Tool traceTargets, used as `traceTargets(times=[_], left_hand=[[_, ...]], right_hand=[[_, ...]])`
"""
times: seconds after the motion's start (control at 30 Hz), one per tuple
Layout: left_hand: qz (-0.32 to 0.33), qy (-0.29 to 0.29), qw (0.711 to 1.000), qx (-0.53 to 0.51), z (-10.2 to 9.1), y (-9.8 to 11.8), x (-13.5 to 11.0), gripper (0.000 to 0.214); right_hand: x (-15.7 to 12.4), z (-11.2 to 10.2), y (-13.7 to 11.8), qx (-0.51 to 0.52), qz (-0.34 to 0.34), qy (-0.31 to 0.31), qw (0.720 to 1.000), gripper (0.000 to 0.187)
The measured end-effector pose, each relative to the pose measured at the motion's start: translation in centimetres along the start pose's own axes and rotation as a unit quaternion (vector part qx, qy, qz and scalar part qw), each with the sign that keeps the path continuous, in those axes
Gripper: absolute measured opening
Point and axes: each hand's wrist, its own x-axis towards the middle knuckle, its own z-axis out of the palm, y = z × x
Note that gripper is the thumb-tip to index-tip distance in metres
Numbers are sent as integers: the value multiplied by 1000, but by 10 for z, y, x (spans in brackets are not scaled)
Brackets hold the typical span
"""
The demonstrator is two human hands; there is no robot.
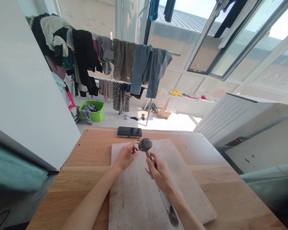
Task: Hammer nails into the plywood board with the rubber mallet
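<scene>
My right hand (159, 172) is wrapped around the handle of a rubber mallet (145, 144). Its dark round head points away from me, and the handle's end passes below my wrist. My left hand (127, 155) is just left of the mallet head, thumb and fingers pinched together. Whatever the fingertips hold is partly behind the head and too small to make out. Both hands are over a pale wooden board (127, 198). A thin nail-like piece (147, 171) shows on the board beside my right hand. Small marks dot the board's far part.
The board rests on a wooden table (86, 169). A phone (129, 131) lies at the table's far edge, behind the board. Beyond stand a laundry-hung drying rack (146, 68) and a green basket (99, 115). White panels flank the table at left and right.
</scene>
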Motion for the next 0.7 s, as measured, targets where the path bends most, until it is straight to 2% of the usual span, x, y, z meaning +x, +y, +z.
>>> traceTargets(times=[0.2,0.3,0.4,0.47,0.57,0.7], left_hand=[[-6,-12,1000,-6,0,0,0,42],[0,-13,1000,10,0,-1,-1,41],[14,5,996,85,-6,8,-1,36],[50,-32,989,136,-14,21,-1,27],[125,-141,963,191,-20,49,-2,14],[220,-236,899,295,-3,80,-13,10]], right_hand=[[4,6,4,-14,15,-13,1000,32],[0,-2,3,-3,25,-26,999,32],[-13,-14,12,4,33,-6,999,35],[-25,-22,24,12,58,-2,998,39],[-41,-29,42,19,96,-5,995,44],[-48,-27,50,37,110,14,993,48]])
